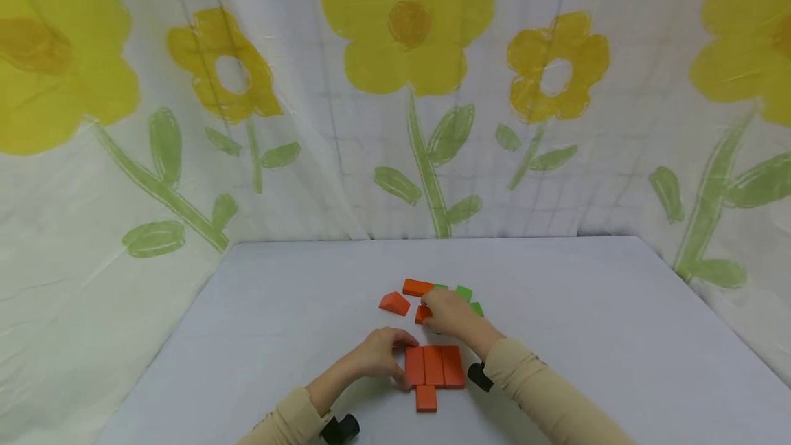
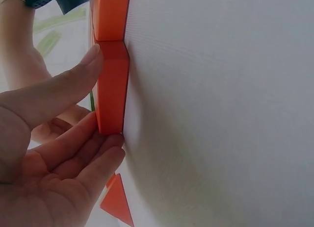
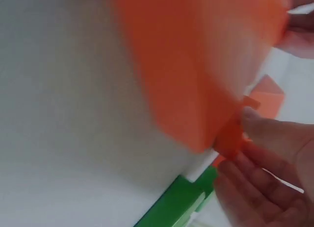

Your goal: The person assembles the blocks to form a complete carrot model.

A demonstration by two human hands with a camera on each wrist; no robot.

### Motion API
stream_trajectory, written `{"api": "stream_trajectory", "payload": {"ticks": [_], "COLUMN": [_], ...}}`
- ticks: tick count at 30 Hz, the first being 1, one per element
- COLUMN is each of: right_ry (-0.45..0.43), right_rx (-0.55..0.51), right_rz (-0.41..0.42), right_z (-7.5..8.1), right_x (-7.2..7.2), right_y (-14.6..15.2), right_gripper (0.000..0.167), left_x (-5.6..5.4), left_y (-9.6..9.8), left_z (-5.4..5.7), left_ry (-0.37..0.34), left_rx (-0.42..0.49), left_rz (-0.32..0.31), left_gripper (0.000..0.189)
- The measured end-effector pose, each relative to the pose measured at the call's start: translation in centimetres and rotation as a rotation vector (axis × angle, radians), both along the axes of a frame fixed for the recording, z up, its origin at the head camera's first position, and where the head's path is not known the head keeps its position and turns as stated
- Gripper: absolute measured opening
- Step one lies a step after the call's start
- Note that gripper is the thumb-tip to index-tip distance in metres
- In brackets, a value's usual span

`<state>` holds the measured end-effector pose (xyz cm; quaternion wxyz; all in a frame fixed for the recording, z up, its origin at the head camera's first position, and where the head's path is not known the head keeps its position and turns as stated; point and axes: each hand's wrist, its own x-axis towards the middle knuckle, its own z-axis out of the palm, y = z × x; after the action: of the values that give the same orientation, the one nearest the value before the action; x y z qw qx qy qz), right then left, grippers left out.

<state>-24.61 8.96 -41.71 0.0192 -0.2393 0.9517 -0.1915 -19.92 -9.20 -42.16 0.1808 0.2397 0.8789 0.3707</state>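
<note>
Left hand [image 1: 378, 352] and right hand [image 1: 454, 311] are both busy: the left has its thumb and fingers around the two ends of the left block [image 1: 415, 367], while the right seems to pinch a small orange block [image 1: 421, 314] (the right wrist view is blurred and the fingers cover part of the piece, so that grasp is likely rather than certain).

From left to right, an orange wedge [image 1: 394, 303] lies loose on the table [image 1: 296, 287], beyond the left hand. Next comes the left block, at the left hand's fingers, then the middle block [image 1: 434, 365] and the right block [image 1: 454, 367], the three side by side and touching. A square block [image 1: 426, 398] sits against their near edge, about where the left and middle ones meet. That much looks laid out; the pieces farther off seem left over: the wedge, a long orange block [image 1: 417, 287] and green blocks [image 1: 463, 292], some partly hidden by the right hand. The small orange block is at the right hand's fingertips, between the joined group and the long one, not yet part of the group.
</note>
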Motion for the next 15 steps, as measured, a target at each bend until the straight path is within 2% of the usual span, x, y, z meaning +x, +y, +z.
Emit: {"api": "stream_trajectory", "payload": {"ticks": [3, 9, 15], "right_ry": [-0.004, 0.016, -0.114], "right_rx": [-0.028, -0.109, -0.190], "right_rz": [-0.008, 0.020, 0.123], "right_z": [0.0, 1.4, 2.5], "right_x": [0.1, 1.1, 4.5], "right_y": [0.3, 2.4, 4.8], "right_gripper": [0.011, 0.019, 0.022], "left_x": [0.0, -0.1, -0.1], "left_y": [0.1, 0.1, 0.1], "left_z": [0.0, 0.0, 0.0], "left_ry": [-0.003, -0.009, -0.007], "left_rx": [0.001, -0.015, -0.025], "left_rz": [-0.004, 0.007, 0.013], "left_gripper": [0.050, 0.049, 0.050]}}
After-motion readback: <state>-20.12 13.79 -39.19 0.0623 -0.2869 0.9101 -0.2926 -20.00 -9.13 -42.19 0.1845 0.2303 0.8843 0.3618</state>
